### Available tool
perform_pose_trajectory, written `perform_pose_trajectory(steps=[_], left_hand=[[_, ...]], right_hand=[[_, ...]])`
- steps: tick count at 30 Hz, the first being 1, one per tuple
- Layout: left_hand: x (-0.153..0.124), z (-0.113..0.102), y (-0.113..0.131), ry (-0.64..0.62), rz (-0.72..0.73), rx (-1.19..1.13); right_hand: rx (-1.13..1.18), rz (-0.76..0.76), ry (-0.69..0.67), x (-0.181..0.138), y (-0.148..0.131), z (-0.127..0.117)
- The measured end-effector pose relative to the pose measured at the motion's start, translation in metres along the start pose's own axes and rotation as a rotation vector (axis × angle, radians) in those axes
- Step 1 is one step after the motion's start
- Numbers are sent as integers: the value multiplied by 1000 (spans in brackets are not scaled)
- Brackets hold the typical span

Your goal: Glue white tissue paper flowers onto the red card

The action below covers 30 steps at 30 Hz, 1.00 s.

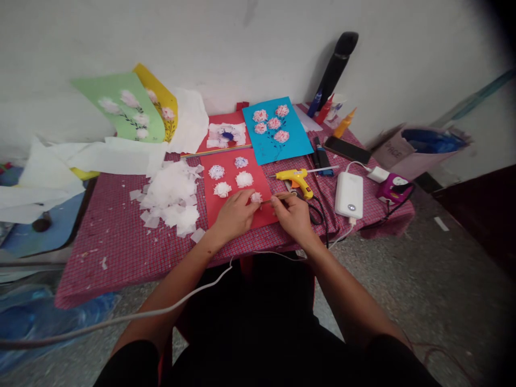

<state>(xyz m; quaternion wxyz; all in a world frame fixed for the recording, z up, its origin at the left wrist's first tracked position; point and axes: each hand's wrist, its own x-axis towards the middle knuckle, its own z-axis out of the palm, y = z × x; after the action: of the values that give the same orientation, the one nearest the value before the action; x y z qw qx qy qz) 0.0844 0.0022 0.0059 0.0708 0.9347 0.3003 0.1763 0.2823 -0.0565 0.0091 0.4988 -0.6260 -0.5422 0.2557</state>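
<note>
White cable [161, 310] crossing left forearm [181, 279], right hand [292, 210] holding stick [266, 201], glue gun [297, 177] alongside

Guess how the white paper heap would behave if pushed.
The white paper heap would probably spread apart, since its pieces lie loose and overlapping. They look thin, so each is likely light and floppy. Some could scatter: small scraps dot the tablecloth.

I saw a table [108, 242] in red checked cloth [133, 258]; on it lay a heap of white paper pieces [171, 191], a red sheet [229, 160], a yellow glue gun [295, 176], a white power bank [349, 194] and a dark phone [347, 150].
</note>
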Motion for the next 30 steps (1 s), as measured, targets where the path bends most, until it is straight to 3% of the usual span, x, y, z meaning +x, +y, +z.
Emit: perform_pose_trajectory(steps=[14,19,25,27,30], left_hand=[[-1,0,-2,18,-19,-6],[-10,-13,-1,96,-56,-24],[-79,-53,-11,351,-333,-14],[-108,-61,-16,401,-445,37],[-141,-60,-20,345,-543,65]], right_hand=[[59,23,52,-3,0,-2],[100,24,61,-5,-4,-8],[250,45,42,-28,-16,-7],[260,22,-74,-40,-22,4],[218,-114,-280,-55,-33,29]])
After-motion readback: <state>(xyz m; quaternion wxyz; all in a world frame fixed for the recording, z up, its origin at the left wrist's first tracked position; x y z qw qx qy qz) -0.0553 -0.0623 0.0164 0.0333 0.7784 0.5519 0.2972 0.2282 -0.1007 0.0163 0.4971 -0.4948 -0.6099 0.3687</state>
